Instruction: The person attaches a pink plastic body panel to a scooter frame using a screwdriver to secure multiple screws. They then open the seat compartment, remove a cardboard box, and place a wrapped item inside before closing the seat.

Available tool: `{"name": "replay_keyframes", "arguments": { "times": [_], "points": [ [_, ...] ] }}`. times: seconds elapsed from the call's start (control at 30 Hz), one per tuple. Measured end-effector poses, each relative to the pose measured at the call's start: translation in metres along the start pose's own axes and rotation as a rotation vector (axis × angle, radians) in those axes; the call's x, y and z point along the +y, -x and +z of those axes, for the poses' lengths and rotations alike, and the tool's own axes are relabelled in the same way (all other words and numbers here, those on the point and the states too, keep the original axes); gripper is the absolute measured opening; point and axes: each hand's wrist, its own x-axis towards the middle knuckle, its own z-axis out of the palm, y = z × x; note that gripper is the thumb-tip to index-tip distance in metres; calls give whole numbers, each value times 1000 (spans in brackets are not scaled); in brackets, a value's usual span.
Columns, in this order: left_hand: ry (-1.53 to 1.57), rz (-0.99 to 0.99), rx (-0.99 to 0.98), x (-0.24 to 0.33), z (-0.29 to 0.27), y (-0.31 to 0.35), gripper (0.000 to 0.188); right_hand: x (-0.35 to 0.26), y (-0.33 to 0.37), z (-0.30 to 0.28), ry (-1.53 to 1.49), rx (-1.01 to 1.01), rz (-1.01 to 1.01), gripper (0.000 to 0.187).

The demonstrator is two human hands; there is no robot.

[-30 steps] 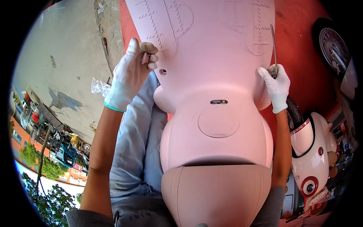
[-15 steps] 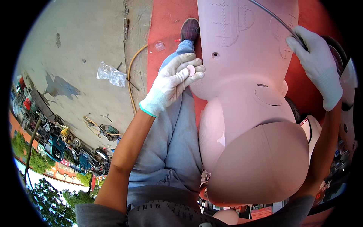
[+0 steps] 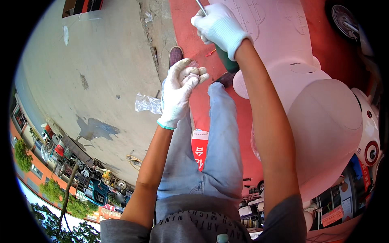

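Note:
My left hand (image 3: 178, 95), in a white knit glove, is closed with thumb and fingers around a small pale pink disc (image 3: 191, 79). The fingers partly cover the disc. Farther forward and to the right, my gloved right hand (image 3: 221, 26) is closed round a thin grey metal rod (image 3: 201, 7), whose far end leaves the picture. Below the right wrist shows part of a dark green object (image 3: 225, 58), its kind hidden by the arm. On the right lies a large smooth pink moulded figure (image 3: 283, 44), partly behind my right forearm.
A red mat (image 3: 247, 117) lies under the figure, with grey concrete ground (image 3: 117, 52) to the left. Clear plastic bags (image 3: 148, 103) lie beside my left hand. A wheel (image 3: 344, 22) stands at the far right. A dark box (image 3: 83, 6) sits at the far left.
My right hand has swung left and forward, off the right side of the pink figure, still holding the rod. My left hand keeps the disc. The view has turned, so the figure sits farther right.

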Motion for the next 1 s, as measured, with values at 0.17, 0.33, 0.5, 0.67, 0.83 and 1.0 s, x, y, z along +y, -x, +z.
{"name": "replay_keyframes", "arguments": {
  "times": [0.17, 0.33, 0.5, 0.67, 0.83, 1.0],
  "points": [
    [237, -137, -83, 2, -22, -32, 58, 53, 92, 28, -647, 276, 9, 10],
    [359, -250, -287, 0, -27, -51, 46, 76, 125, 67, -926, 424, 112, 20],
    [180, -331, -343, 5, -21, -66, 37, 68, 125, 84, -1075, 569, 56, 13],
    [-174, -309, -340, 7, -7, -69, 32, 73, 124, 91, -984, 715, 56, 11],
    [-581, -138, -403, 3, 9, -70, 35, 85, 122, 83, -920, 744, 112, 10],
    [-739, -4, -465, -13, 20, -75, 38, 106, 117, 75, -903, 784, 114, 9]
  ]
}}
